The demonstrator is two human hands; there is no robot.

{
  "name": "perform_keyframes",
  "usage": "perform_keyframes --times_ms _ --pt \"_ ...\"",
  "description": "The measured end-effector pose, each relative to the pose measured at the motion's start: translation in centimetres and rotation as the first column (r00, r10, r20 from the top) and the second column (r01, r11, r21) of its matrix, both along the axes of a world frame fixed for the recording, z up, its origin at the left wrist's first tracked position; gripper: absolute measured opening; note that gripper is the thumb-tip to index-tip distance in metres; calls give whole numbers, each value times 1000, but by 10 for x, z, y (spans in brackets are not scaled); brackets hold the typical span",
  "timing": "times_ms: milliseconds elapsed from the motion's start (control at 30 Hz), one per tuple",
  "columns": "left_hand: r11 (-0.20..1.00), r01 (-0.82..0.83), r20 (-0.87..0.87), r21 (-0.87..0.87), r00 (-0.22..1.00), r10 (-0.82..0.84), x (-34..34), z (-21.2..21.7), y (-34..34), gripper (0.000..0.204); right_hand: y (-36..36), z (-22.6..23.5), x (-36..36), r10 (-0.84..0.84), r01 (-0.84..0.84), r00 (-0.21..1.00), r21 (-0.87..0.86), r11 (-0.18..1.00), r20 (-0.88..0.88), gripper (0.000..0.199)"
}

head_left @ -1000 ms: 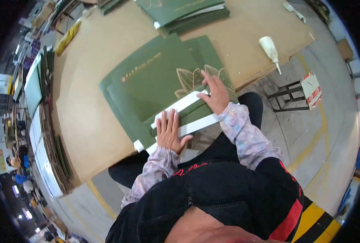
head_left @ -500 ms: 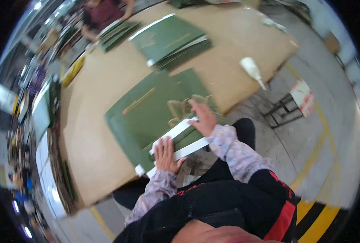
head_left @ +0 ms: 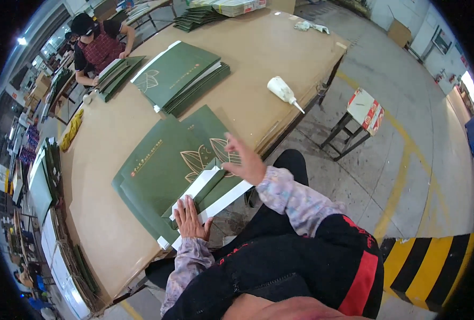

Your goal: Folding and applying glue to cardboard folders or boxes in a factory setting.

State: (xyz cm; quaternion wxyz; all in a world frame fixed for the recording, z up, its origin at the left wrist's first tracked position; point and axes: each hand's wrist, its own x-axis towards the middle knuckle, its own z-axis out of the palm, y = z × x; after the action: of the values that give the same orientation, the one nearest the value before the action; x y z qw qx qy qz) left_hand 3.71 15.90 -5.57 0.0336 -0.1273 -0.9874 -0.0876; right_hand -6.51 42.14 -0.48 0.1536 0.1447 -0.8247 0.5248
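A flat green paper bag [head_left: 146,165] with gold leaf outlines lies in front of me, overlapping another green sheet [head_left: 209,124]. Its near edge has a folded flap with a white strip [head_left: 200,184]; a second white strip [head_left: 230,200] runs nearer my body. Resting flat on the flap's left end is my left hand [head_left: 192,220], fingers stretched out and holding nothing. My right hand [head_left: 246,162] is at the flap's right end, fingers apart with the index raised. I cannot tell whether it touches the paper.
A pile of green bags [head_left: 181,74] lies beyond. A white glue bottle [head_left: 282,89] lies near the table's right edge, with a stool [head_left: 357,120] beside it. Across the table a person [head_left: 101,48] handles green bags. Bundled stacks [head_left: 61,234] line the left side.
My right hand has lifted slightly off the flap's right end, its fingers spreading. My left hand stays flat on the strip. The whole view has shifted, showing more of the far side.
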Motion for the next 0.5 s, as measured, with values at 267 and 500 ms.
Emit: perform_keyframes --times_ms 267,500 --pt "996 57 46 61 997 -60 -12 9 8 91 116 -6 19 -116 210 959 -380 901 258 62" --pt "964 260 87 60 961 -264 -16 16 -37 90 -3 67 -56 224 -178 961 -258 949 161 57"
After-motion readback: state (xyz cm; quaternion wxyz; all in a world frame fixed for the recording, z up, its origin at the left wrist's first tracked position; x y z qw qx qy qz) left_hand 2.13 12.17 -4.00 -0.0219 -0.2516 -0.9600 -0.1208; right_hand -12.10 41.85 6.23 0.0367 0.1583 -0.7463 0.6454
